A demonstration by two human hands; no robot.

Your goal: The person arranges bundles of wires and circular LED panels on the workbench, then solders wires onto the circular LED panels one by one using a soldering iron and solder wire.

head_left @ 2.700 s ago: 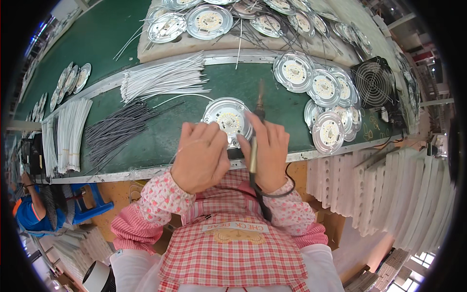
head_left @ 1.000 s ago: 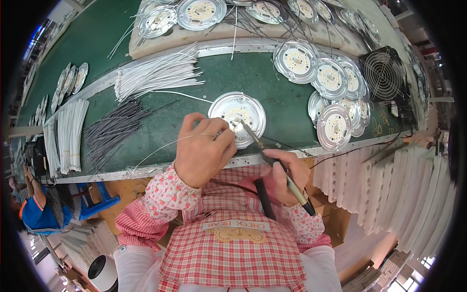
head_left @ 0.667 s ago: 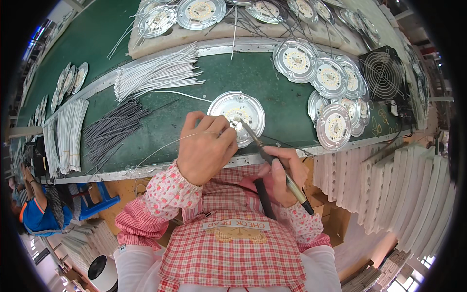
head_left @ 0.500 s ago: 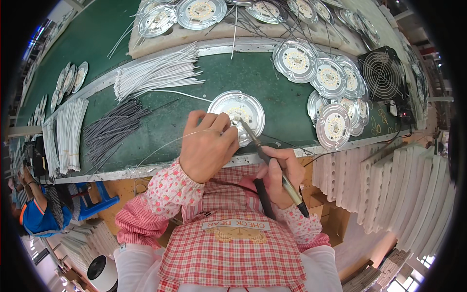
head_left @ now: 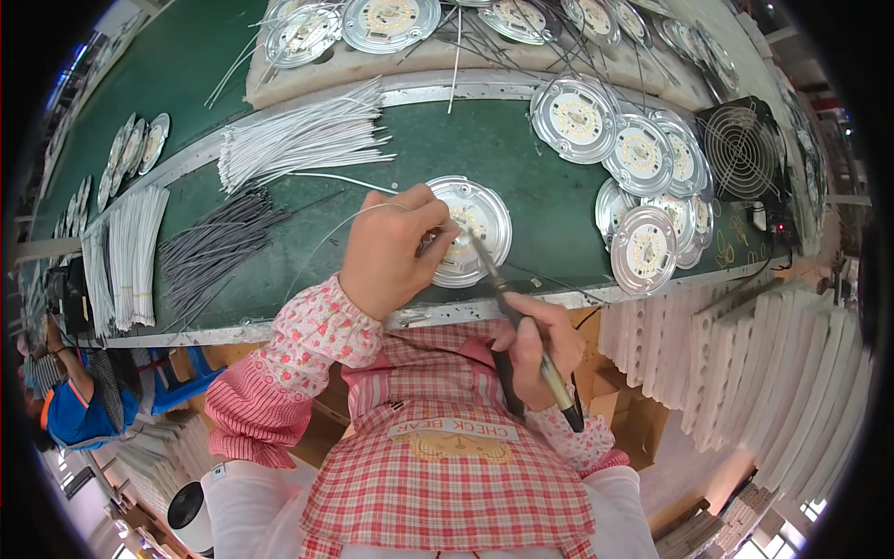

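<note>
A round silver LED lamp plate (head_left: 492, 216) lies on the green bench just beyond my hands, with a white wire (head_left: 346, 179) running toward it from the left. My left hand (head_left: 391, 244) is closed in a pinch over the plate's left part. A thin solder wire (head_left: 326, 240) loops from it; the fingers hide its end. My right hand (head_left: 542, 349) grips a soldering iron (head_left: 561, 389) like a pen. The iron's tip points at the middle of the plate, near my left fingertips; whether it touches cannot be made out.
White wires (head_left: 293, 135) and dark grey wires (head_left: 219, 244) lie in bundles at the left. Overlapping lamp plates (head_left: 644, 250) are piled at the right beside a black fan (head_left: 742, 149). More plates stand on a pale foam block (head_left: 279, 86) behind. A person (head_left: 88, 396) is at far left.
My left hand has turned and its fingers have drawn together, lifting off the plate's left edge. The solder loop has shifted upward. The soldering iron stays over the plate, slightly lower.
</note>
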